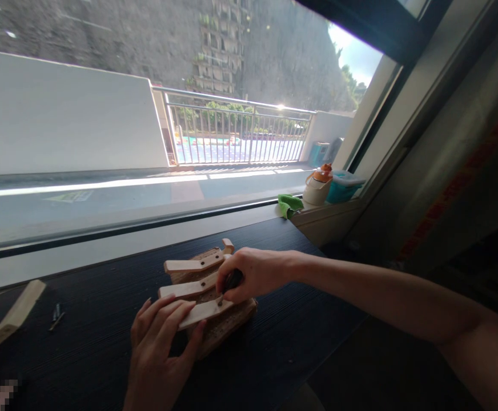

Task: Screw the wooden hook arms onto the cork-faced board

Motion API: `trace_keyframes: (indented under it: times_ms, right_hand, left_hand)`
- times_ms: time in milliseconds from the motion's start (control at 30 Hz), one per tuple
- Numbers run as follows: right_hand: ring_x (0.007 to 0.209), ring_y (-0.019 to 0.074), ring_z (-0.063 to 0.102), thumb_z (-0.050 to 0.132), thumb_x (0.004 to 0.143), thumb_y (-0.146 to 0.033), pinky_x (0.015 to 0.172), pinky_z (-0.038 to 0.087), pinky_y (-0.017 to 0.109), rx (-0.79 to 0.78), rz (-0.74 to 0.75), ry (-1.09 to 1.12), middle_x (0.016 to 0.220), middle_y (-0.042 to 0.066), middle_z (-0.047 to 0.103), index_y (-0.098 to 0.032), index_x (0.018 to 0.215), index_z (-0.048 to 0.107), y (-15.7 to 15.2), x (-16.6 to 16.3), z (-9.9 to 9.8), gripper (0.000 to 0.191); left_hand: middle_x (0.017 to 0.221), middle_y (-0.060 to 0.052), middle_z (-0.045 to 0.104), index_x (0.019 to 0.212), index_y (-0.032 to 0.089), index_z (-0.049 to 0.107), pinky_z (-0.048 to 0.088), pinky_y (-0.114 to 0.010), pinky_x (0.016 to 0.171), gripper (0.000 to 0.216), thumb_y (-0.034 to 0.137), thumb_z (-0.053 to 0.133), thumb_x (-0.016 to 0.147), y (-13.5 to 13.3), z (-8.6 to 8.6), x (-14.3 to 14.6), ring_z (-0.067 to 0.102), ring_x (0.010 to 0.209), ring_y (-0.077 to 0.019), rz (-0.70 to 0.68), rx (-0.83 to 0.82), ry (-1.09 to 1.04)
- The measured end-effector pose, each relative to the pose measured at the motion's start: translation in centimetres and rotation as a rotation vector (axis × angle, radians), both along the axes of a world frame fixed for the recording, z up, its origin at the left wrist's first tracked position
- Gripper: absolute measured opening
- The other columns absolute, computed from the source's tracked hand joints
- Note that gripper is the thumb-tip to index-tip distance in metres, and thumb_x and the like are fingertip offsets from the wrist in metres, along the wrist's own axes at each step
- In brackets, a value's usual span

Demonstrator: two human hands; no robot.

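Observation:
My left hand [163, 337] is closed on the left end of the nearest pale wooden slat [206, 311], thumb on the near side and fingers over the top. In my right fist is a dark-handled tool [233, 279] that looks like a stubby screwdriver; its lower end is at a screw [220, 302] in that slat. Two more slats lie beyond, a middle one [180, 290] and a far one [191, 265], each showing dark screw heads. All three rest across rough brown wood pieces [227, 328]. My right hand [249, 274] hides the slats' right parts.
On the black table [103, 348], a loose bent wooden slat [11, 322] lies at left beside several screws [56, 315]. A green cloth [289, 205], a cream bottle with orange lid [317, 185] and a teal container [345, 187] sit on the windowsill. The window borders the table's far edge.

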State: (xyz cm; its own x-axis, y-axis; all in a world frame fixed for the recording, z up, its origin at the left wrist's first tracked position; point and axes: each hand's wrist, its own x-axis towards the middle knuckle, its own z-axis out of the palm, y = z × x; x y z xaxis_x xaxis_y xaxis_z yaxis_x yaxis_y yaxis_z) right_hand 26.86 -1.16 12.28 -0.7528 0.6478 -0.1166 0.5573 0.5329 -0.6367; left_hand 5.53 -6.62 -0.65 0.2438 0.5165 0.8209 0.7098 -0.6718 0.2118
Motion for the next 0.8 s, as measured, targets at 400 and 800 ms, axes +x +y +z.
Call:
trace_keyframes:
  times_ms: [400,800]
  right_hand:
    - [0.066,0.0068,0.054,0.058,0.072,-0.017,0.062,0.041,0.015,0.052,0.011,-0.07,0.075,0.0,0.063,-0.011,0.087,0.069,0.0,-0.8,0.57,0.019]
    - [0.067,0.008,0.054,0.059,0.07,-0.018,0.064,0.041,0.017,0.057,0.008,-0.044,0.075,0.0,0.063,-0.012,0.083,0.068,0.15,-0.92,0.35,0.017]
  left_hand:
    - [0.091,-0.008,0.069,0.101,0.018,0.059,0.038,-0.053,0.098,0.028,0.02,0.068,0.074,0.04,-0.07,-0.1,0.058,0.099,-0.0264,0.007,-0.001,-0.002]
    - [0.09,-0.007,0.069,0.102,0.02,0.059,0.038,-0.053,0.097,0.029,0.019,0.068,0.074,-0.05,0.15,0.01,0.059,0.097,-0.0262,0.009,-0.007,-0.008]
